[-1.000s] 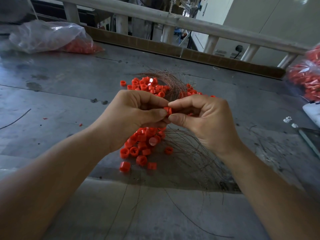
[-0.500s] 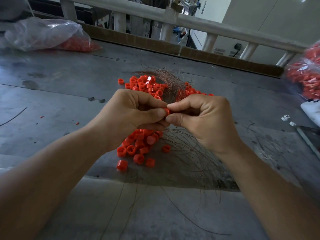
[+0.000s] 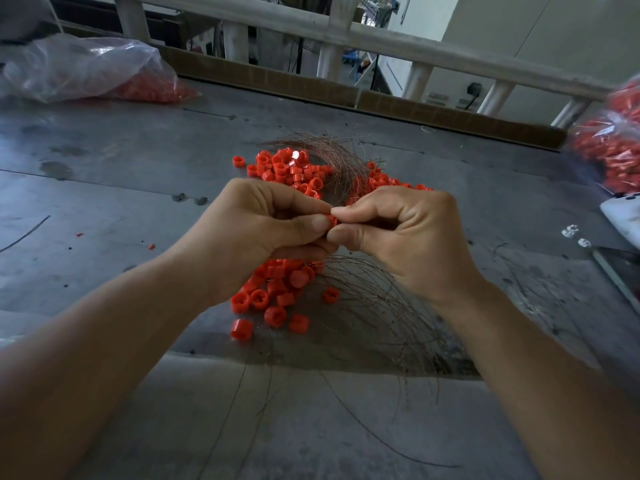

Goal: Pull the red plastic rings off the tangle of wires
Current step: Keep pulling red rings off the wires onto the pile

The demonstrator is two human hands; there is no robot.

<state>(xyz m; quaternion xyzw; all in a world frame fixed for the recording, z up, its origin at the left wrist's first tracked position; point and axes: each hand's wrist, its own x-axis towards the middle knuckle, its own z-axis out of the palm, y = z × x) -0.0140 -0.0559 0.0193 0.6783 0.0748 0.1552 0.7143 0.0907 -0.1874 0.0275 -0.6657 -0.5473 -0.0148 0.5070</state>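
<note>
Left hand [image 3: 256,233], right hand [image 3: 408,235] — ring [image 3: 333,220] between

Grey metal table [image 3: 104,161] carries loose red rings [image 3: 277,299], wires [image 3: 381,306], bags [image 3: 79,67].

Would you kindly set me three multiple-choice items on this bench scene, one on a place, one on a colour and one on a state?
1. Where do the loose red rings lie?
A. Scattered on the grey table
B. In a metal tray
C. On top of the railing

2. What colour are the wires?
A. Blue
B. Coppery brown
C. White

3. What are the left hand and the right hand doing?
A. Lying flat on the table
B. Holding scissors
C. Both pinching a single ring

Answers:
1 A: the rings sit in a pile directly on the tabletop.
2 B: the thin strands show a copper-brown tint.
3 C: thumb and forefinger of each hand meet on the one red piece between them.
</note>
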